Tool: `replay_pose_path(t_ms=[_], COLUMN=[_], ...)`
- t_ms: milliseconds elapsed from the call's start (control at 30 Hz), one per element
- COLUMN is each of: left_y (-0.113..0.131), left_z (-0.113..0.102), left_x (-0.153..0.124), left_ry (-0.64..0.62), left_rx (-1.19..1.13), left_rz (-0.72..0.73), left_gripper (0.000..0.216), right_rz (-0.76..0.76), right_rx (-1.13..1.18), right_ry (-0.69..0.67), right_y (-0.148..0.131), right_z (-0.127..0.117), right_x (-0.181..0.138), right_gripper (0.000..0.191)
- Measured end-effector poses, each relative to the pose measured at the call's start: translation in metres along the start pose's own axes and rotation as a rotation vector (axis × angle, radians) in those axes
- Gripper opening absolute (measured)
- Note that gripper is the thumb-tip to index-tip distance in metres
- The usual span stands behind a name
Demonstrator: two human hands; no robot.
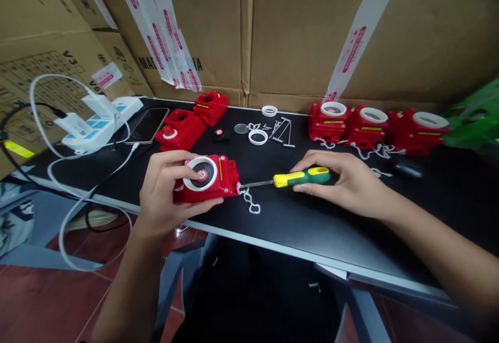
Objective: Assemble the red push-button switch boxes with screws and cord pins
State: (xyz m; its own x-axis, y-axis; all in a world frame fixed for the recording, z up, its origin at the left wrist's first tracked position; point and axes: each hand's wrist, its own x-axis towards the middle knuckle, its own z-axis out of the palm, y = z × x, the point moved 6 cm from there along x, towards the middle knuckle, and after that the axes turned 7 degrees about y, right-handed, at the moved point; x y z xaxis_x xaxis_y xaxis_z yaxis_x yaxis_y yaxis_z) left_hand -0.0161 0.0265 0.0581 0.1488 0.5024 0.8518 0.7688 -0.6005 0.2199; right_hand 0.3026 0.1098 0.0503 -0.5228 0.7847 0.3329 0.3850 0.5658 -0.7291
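Observation:
My left hand (163, 189) is closed around a red plastic box (210, 176) with a white ring and a dark round face, holding it on the black table (296, 218). My right hand (346, 182) grips a green and yellow screwdriver (300, 176) lying level. Its metal tip meets the right side of the red box. A short white chain (249, 200) hangs from that side onto the table.
Three more red boxes (370, 124) with white rings stand at the back right, others (191, 119) at the back left. Loose white rings (258, 136), screws and hex keys (284, 132) lie mid-table. A phone (150, 124), a power strip (101, 119) and cables sit left. Cardboard boxes form the backdrop.

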Motion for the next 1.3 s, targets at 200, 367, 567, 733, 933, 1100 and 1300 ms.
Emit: replay_pose_path(t_ms=[200,367,567,733,933,1100,1300], left_y=[0.002,0.006,0.005,0.001,0.003,0.005,0.004], left_z=[-0.002,-0.002,-0.002,-0.001,-0.003,-0.002,-0.003], left_x=[-0.001,-0.001,0.001,0.001,-0.001,-0.002,-0.003], left_ry=[0.006,-0.005,0.04,0.017,0.026,0.018,0.013], left_rx=[-0.007,-0.038,0.048,0.011,-0.009,-0.012,-0.021], left_rz=[0.054,0.074,0.06,0.028,0.029,0.033,0.046], left_gripper=[0.059,0.061,0.06,0.061,0.061,0.059,0.059], right_rz=[0.27,0.417,0.04,-0.09,0.131,0.228,0.286], right_rx=[0.153,0.208,0.009,-0.025,0.1,0.125,0.119], right_ry=[-0.141,-0.222,-0.047,0.046,-0.004,-0.046,-0.063], right_y=[0.009,0.019,0.009,-0.001,0.007,0.011,0.01], right_z=[0.012,0.019,0.009,0.004,0.007,0.011,0.012], right_x=[-0.007,-0.013,0.002,0.002,-0.004,-0.006,-0.006], right_gripper=[0.03,0.035,0.039,0.028,0.031,0.032,0.034])
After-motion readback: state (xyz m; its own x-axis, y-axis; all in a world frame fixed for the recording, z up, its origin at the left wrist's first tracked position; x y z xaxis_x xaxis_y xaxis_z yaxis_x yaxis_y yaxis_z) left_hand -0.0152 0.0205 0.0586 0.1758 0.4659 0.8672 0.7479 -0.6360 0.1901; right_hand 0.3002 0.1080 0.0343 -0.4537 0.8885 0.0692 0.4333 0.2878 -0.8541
